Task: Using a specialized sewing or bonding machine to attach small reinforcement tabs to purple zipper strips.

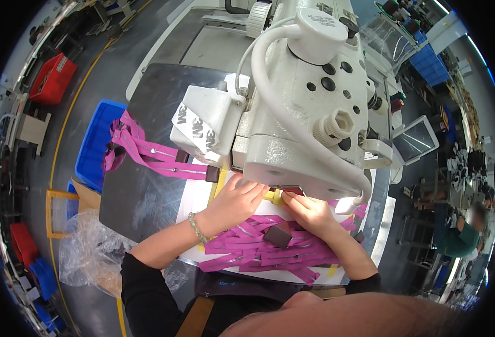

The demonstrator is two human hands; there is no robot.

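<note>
Under the head of a white industrial sewing machine (292, 151), my left hand (233, 199) has its fingers together at a yellow guide (275, 197); what they hold is hidden. My right hand (306, 210) is closed beside it, thumb and fingers at a small dark, red-edged part (287, 190); I cannot tell if it holds anything. A pile of magenta zipper strips (242, 247) with dark square tabs lies below my hands on a white board. More joined magenta zippers (157, 157) trail off the metal table (129, 202) at the left.
A blue bin (93, 146) stands left of the table, with crumpled clear plastic (85, 253) below it. A red bin (54, 78) is farther left. A tilted screen (413, 140) is at the machine's right. A co-worker in green (458, 236) is at the far right.
</note>
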